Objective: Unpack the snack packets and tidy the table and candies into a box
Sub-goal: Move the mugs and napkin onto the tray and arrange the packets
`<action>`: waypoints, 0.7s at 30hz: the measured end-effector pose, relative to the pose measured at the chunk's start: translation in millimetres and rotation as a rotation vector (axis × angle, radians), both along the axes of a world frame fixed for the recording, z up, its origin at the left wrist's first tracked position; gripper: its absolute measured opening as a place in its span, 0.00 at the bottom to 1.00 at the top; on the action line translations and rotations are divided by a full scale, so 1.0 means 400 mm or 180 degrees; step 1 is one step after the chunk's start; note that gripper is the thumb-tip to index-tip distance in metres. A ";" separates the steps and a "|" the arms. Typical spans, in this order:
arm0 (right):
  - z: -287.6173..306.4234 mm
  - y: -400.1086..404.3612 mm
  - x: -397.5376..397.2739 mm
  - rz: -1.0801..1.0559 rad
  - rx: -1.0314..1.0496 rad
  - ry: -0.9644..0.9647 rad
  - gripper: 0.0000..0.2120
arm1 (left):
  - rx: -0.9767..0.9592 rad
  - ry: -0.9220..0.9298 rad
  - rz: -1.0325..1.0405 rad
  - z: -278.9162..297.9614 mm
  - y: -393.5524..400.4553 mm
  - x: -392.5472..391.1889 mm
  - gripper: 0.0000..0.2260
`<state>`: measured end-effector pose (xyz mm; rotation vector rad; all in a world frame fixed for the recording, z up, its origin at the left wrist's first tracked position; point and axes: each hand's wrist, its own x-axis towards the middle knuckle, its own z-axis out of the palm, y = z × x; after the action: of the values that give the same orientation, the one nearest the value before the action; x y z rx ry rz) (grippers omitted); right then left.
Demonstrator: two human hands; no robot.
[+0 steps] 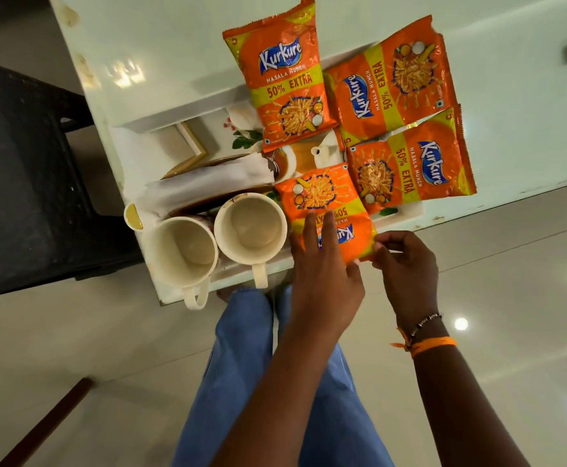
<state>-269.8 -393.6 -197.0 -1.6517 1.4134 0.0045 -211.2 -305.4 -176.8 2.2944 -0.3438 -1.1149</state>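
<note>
On tray (pixel 407 215), snack packets (pixel 322 197), two mugs (pixel 250 227)

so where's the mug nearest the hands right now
In the head view, the mug stands upright just left of the left hand, between the other mug and the nearest snack packet.

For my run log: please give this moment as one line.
left hand on nearest packet | right hand pinches its corner | three packets beyond | two mugs left

Snack packets (pixel 284 79): "Kurkure Masala Munch, 50% Extra".
</note>
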 end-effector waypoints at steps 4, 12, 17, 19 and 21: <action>-0.008 -0.012 0.011 -0.0030 0.0152 0.0002 0.04 | -0.0087 -0.0140 -0.0064 -0.010 -0.008 0.014 0.31; -0.010 -0.025 0.006 0.0060 0.0457 0.0061 0.05 | -0.0234 -0.0230 -0.0139 -0.023 0.011 0.020 0.27; 0.000 -0.058 0.016 -0.0301 0.0366 0.0081 0.13 | -0.1004 -0.0060 0.1026 0.039 0.089 -0.020 0.14; 0.000 -0.075 0.033 -0.0587 0.0666 -0.0112 0.15 | -0.0970 0.0373 0.1582 0.051 0.136 -0.035 0.09; -0.001 -0.089 0.052 -0.0906 0.0839 -0.0161 0.14 | -0.0979 0.1239 0.2232 0.050 0.189 -0.042 0.08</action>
<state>-248.8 -429.3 -197.5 -1.2203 1.5274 -0.0129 -227.8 -229.6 -157.0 1.6618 0.3914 -1.0075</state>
